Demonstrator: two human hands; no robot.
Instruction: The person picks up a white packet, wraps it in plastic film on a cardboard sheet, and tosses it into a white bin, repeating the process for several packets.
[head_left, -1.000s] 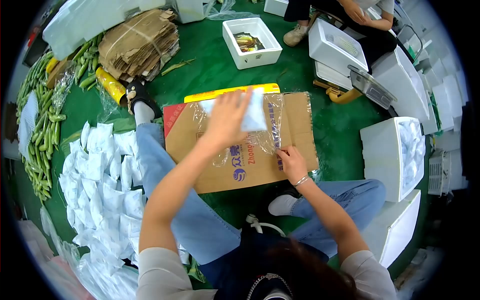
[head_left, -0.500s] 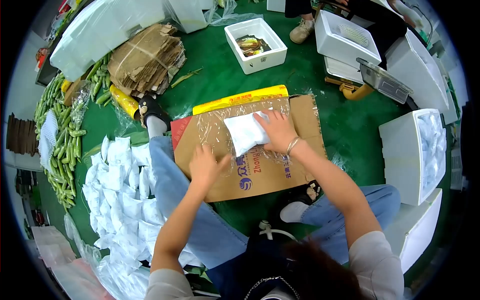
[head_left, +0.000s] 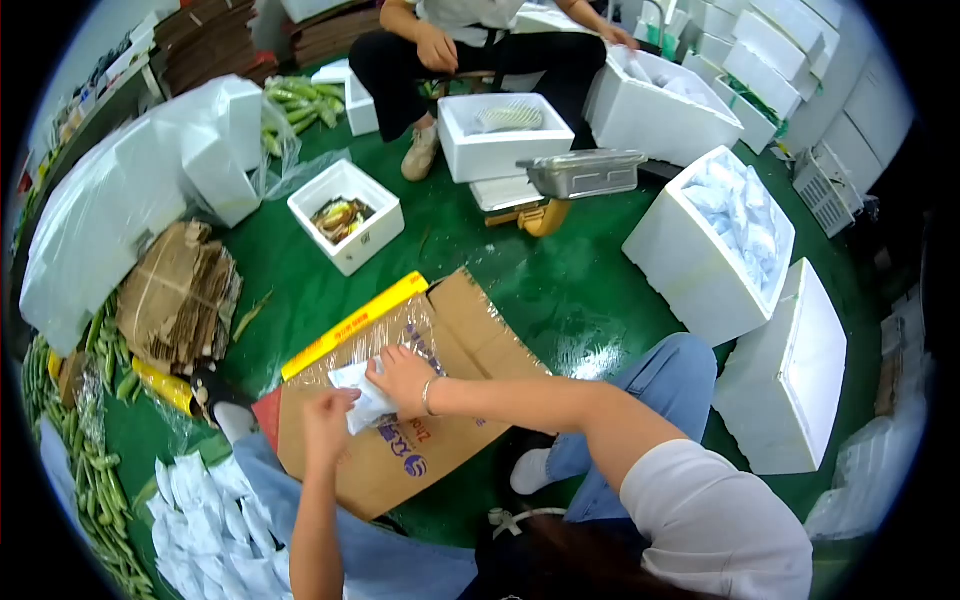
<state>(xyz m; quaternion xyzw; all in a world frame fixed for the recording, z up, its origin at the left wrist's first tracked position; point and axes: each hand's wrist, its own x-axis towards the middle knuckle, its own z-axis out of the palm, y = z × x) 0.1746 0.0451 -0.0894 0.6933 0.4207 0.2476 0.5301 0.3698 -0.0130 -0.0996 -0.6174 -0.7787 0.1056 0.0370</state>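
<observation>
A small white packet (head_left: 360, 395) lies on clear plastic film (head_left: 408, 335) over a flattened cardboard box (head_left: 345, 480). My right hand (head_left: 402, 383), with a bracelet at the wrist, grips the packet's right side. At its left edge, my left hand (head_left: 326, 428) is closed in a pinch; what its fingers hold, if anything, is hidden. Along the cardboard's far edge lies a long yellow box (head_left: 355, 325) with red print. Many similar white packets (head_left: 205, 520) are heaped on the floor beside my left leg.
Ahead stands a foam box (head_left: 370, 235) with wrappers inside. A scale (head_left: 510, 195) carries another foam box (head_left: 507, 150), near a seated person (head_left: 470, 50). At right is a foam box of packets (head_left: 690, 270). Green vegetables (head_left: 95, 490) and stacked cardboard (head_left: 180, 300) lie left.
The view has swung up and to the right, showing the seated person. My left hand has come to the packet's left edge, its fingers now pinched. My right hand stays on the packet.
</observation>
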